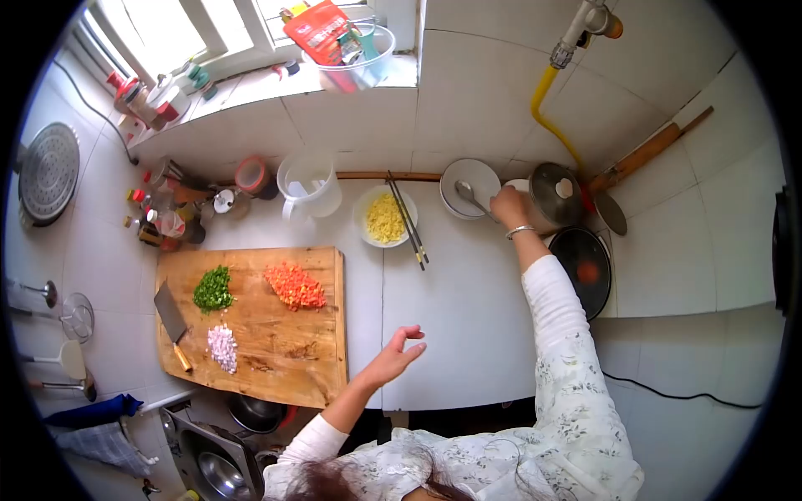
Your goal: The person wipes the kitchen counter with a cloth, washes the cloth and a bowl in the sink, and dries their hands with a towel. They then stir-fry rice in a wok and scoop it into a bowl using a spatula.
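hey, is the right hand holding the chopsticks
No, the right hand is at the spoon, while the chopsticks lie across the bowl of yellow food.

A single head view, wide and rounded, looks steeply down from above the person (501, 455), facing across the countertop (476, 334) to the tiled wall (476, 92) and window (163, 33); near enough that hair (322, 483) crosses the lower edge, it takes in left hand (394, 359) and right hand (508, 209); black rims the corners
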